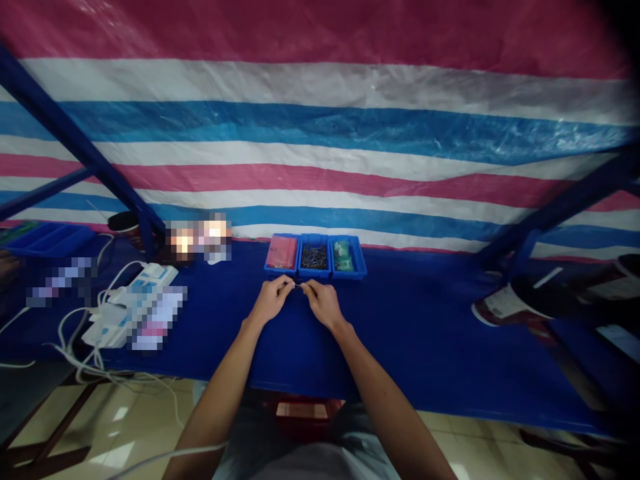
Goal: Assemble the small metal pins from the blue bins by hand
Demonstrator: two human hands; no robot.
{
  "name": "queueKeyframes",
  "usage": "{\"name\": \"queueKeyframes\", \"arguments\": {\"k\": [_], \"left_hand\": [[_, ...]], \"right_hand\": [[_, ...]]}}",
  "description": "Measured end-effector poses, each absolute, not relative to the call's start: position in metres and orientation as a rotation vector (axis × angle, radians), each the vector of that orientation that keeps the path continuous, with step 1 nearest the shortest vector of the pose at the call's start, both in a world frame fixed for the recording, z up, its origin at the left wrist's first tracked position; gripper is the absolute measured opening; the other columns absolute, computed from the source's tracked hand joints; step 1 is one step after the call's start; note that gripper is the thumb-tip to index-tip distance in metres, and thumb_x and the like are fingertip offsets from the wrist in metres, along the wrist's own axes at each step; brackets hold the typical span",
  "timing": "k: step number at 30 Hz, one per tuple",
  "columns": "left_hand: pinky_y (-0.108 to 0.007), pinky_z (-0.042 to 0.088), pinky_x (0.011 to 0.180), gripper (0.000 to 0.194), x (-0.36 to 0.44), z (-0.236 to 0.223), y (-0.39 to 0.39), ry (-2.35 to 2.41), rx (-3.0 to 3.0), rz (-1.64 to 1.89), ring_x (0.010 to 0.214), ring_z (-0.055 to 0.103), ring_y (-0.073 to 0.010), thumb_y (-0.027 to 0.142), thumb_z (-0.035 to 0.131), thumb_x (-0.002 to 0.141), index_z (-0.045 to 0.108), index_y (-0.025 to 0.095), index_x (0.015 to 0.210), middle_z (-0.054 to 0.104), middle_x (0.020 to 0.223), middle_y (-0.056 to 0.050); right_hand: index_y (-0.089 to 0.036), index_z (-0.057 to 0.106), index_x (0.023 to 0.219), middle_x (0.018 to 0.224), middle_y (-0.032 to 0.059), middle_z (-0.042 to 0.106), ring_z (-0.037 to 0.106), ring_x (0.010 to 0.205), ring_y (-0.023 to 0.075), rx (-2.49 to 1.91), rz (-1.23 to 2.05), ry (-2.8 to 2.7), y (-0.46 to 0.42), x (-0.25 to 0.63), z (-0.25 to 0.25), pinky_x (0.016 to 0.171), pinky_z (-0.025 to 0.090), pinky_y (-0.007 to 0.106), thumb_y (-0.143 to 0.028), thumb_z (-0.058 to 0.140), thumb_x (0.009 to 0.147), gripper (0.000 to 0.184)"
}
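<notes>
The person wears a grey top [310, 465], its cloth blurred. Just beyond the top, to either side, show trouser legs [253, 430] in a darker bluish grey. The slender forearms [226, 380] flanking the top are bare, and so are the left hand [271, 299] and right hand [324, 303] farther beyond it.

Striped sheet [320, 177] hangs at 12 o'clock, dk-blue frame bar [65, 117] approx 10. White pwr strip [133, 303], approx 8:30, w/ tangled cables [95, 365]; pixelated item [159, 319] just beside. Dark tub [125, 223] at 9, blue tray [53, 241] farther out. Labelled tub [503, 303] approx 3:30. Tiled floor [115, 427] below, approx 7:30.
</notes>
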State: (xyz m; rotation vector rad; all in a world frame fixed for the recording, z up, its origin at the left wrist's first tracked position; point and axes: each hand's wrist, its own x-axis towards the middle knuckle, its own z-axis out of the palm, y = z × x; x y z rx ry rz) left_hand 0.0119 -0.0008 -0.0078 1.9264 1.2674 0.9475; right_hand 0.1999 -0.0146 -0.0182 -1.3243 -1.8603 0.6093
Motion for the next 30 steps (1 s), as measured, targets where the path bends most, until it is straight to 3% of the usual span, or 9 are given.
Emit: {"name": "queueKeyframes", "arguments": {"k": [10, 20, 30], "left_hand": [[-0.021, 0.027, 0.054, 0.031, 0.0099, -0.0085, -0.0004, 1.271, 1.956, 0.915, 0.05, 0.036, -0.0083, 0.039, 0.05, 0.098, 0.065, 0.015, 0.087, 0.044, 0.054, 0.006], [-0.021, 0.027, 0.054, 0.03, 0.0096, -0.009, 0.0006, 1.263, 1.956, 0.914, 0.05, 0.037, -0.0083, 0.037, 0.05, 0.098, 0.064, 0.015, 0.085, 0.045, 0.056, 0.006], [-0.022, 0.027, 0.055, 0.034, 0.0095, -0.0097, 0.001, 1.25, 1.957, 0.905, 0.05, 0.038, -0.0086, 0.039, 0.049, 0.098, 0.064, 0.015, 0.081, 0.046, 0.055, 0.005]], "right_hand": [[-0.02, 0.072, 0.089, 0.072, 0.0009, 0.064, 0.056, 0.063, 0.0144, -1.232, 0.613, -1.803, -0.0133, 0.1993, -0.0192, 0.063, 0.038, 0.025, -0.035, 0.05, 0.1, 0.029], [-0.02, 0.075, 0.09, 0.07, -0.0009, 0.046, 0.045, 0.06, 0.0131, -1.165, 0.605, -1.719, -0.0113, 0.1984, -0.0215, 0.059, 0.036, 0.027, -0.024, 0.061, 0.093, 0.015], [-0.019, 0.067, 0.077, 0.067, -0.0023, 0.048, 0.045, 0.059, 0.0125, -1.169, 0.621, -1.675, -0.0108, 0.1989, -0.0227, 0.059, 0.036, 0.026, -0.019, 0.062, 0.09, 0.013]]}}
